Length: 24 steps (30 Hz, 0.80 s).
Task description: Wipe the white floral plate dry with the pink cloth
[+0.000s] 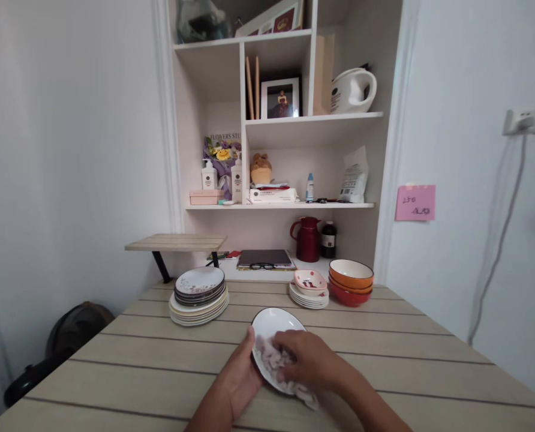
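Observation:
A white plate with a dark rim (271,321) is tilted above the near middle of the table. My left hand (243,375) grips its left edge, thumb on the rim and the other fingers hidden beneath. Bunched on the plate's face is a pale cloth (271,359), and one end of it hangs over the lower right edge. My right hand (310,362) is closed on the cloth and presses it against the plate.
Stacked plates (200,281) stand at the left on the wooden table (159,354). Small plates with a patterned dish (310,281) and orange and red bowls (351,275) sit at the back right. Behind are a red thermos jug (307,241), a laptop (265,258) and a raised wooden stand (177,242).

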Tool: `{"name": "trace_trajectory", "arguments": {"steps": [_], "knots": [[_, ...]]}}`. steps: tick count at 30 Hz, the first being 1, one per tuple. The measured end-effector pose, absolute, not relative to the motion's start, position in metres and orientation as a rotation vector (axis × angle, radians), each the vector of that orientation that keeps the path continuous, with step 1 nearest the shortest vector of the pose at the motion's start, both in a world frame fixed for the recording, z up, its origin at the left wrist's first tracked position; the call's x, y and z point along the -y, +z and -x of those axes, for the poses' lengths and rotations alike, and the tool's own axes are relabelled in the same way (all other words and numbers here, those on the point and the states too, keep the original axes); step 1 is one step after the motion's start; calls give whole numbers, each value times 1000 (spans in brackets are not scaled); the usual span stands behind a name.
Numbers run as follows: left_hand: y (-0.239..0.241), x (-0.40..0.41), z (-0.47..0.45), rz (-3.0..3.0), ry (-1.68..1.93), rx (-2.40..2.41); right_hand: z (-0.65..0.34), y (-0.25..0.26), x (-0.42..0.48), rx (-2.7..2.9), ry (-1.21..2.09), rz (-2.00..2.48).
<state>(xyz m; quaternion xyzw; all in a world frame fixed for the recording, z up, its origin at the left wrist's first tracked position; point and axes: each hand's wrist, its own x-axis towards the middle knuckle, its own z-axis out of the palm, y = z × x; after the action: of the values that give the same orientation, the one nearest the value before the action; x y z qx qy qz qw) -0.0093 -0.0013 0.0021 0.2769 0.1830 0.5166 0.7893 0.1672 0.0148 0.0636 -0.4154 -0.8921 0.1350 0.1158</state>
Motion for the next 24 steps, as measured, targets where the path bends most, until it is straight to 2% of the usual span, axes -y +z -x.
{"name": "trace_trajectory", "arguments": {"steps": [5, 12, 18, 21, 24], "knots": [[8, 3, 7, -589, 1137, -425, -144, 56, -19, 2436, 447, 1187], [9, 6, 6, -578, 1176, -442, -156, 56, -31, 2183, 173, 1421], [1, 3, 9, -580, 1213, -468, -170, 69, -25, 2303, 12, 1567], [-1, 2, 9, -572, 1228, -480, -183, 72, -21, 2455, 88, 1544], [-1, 3, 8, -585, 1208, -459, -187, 71, -17, 2643, 298, 1336]]}}
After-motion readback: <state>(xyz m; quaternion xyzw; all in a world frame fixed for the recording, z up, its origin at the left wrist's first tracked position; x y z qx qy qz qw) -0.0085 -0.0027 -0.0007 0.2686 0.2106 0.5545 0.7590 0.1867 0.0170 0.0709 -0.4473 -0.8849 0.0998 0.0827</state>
